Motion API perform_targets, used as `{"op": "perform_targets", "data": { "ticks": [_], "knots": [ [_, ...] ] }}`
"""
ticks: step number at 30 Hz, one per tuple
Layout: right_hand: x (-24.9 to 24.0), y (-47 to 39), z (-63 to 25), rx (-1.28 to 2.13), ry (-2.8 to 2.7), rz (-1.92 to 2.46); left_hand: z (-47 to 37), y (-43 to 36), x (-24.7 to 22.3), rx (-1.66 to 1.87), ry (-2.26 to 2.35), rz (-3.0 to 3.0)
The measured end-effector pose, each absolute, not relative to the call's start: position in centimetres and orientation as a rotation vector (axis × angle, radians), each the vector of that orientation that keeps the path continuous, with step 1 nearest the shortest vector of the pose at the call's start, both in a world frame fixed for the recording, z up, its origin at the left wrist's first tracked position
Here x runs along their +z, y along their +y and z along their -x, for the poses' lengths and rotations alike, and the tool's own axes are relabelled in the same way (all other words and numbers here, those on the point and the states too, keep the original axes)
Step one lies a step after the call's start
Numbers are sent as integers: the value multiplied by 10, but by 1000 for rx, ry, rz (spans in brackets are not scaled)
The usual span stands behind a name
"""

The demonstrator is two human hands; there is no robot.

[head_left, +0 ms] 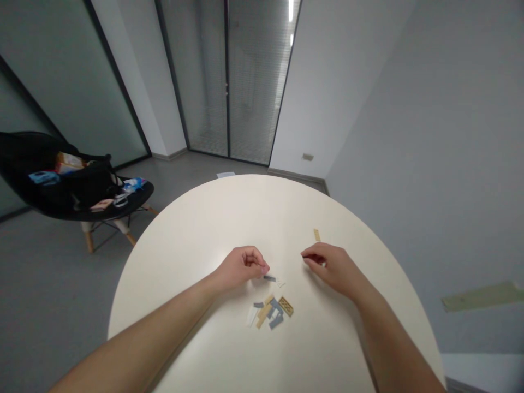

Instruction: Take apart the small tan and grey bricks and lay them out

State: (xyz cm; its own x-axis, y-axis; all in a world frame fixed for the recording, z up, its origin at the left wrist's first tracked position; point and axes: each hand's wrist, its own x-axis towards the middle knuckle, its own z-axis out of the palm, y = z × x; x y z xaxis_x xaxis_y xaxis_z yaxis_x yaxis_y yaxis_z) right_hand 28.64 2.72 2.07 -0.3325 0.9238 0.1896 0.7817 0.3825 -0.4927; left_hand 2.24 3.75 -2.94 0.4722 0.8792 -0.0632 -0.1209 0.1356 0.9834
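My left hand point(244, 266) is closed in a pinch, thumb against forefinger, over the table's middle. Whatever its fingertips hold, if anything, is too small to make out. Just below those tips lies a narrow grey building brick piece point(269, 278), with a small whitish piece point(280, 284) beside it. My right hand point(332, 267) pinches a small dark piece, of which only a sliver shows at the fingertips. Nearer to me is a loose pile of building bricks: a tan plate brick point(286, 306), a long tan piece point(263, 315), grey pieces point(276, 320) and white ones point(251, 315).
A tan brick strip point(316, 234) lies beyond my right hand on the round white table point(196, 218). To the left stands a black chair point(61, 213) carrying a black bag point(96, 183) and packets. A grey wall point(450, 164) rises on the right.
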Motion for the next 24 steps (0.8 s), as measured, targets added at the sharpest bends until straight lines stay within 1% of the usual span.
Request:
{"op": "perform_targets", "data": {
  "ticks": [5,9,19,21,24],
  "knots": [
    [19,32,-327,672,-2105,1794,-22,37,-28,839,810,-1235],
    [21,31,-341,699,-2098,1967,-21,38,-30,842,814,-1270],
    [18,32,-339,710,-2145,2018,-21,37,-32,814,827,-1335],
    [16,33,-340,695,-2144,2016,-21,35,-30,802,871,-1428],
    [16,33,-338,669,-2152,2018,-19,33,-28,803,995,-1760]
  ]
}}
